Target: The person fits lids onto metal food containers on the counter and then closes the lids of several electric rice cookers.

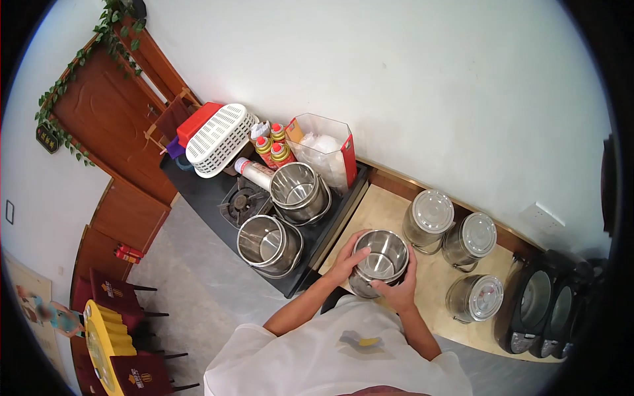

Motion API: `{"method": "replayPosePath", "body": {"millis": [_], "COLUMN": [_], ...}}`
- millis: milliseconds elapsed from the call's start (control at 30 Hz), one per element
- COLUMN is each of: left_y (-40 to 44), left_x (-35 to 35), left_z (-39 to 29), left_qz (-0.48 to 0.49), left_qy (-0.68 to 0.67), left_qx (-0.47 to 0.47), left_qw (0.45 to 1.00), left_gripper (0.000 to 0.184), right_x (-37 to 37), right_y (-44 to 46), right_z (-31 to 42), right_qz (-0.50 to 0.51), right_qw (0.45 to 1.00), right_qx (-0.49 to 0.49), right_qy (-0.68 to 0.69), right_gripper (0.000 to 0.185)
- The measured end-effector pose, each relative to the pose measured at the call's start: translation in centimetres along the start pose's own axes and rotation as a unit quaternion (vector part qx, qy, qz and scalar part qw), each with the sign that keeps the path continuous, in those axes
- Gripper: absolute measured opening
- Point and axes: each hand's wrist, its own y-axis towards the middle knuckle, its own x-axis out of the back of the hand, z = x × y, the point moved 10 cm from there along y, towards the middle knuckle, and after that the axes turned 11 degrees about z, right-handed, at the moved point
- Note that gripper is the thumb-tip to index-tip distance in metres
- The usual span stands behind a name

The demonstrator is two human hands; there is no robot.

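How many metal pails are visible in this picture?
6: two metal pails on the black counter, one between the left hand and right hand, and three on the wooden counter. None looks hidden, though I cannot be sure.

A leafy garland (105, 28) trims the brown door (99, 105), while maroon chairs (113, 294) flank a yellow-draped table (117, 333).

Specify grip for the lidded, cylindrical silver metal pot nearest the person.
Probably hold the pot by its round sidewall, below the lid, approaching from the near side. It appears upright, with bare pale wooden counter there; two other lidded metal pots stand behind.
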Motion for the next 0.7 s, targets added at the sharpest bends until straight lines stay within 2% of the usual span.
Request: {"method": "replayPosePath", "body": {"millis": [167,367,433,700], "left_y": [-0.3,-0.1,0.1,0.1], "left_x": [0.9,0.8,0.9,1.3], "left_z": [2.4,2.8,2.7,3.4], "left_qz": [-0.007,0.02,0.026,-0.003], "left_qy": [-0.061,-0.042,-0.025,0.011], "left_qx": [0.03,0.075,0.071,0.09], "left_qw": [0.998,0.996,0.997,0.996], "left_gripper": [0.057,0.062,0.062,0.058], "right_x": [-0.6,-0.7,-0.7,-1.1], "right_y": [-1.1,-1.7,-2.1,-1.4], "right_z": [-1.1,-2.2,-2.7,-2.8], "right_qz": [-0.002,0.021,0.021,0.029], "right_qw": [0.999,0.994,0.97,0.975], "right_qx": [-0.01,-0.024,0.025,0.017], "right_qy": [-0.045,-0.102,-0.242,-0.221], "right_gripper": [0.13,0.133,0.133,0.133]}}
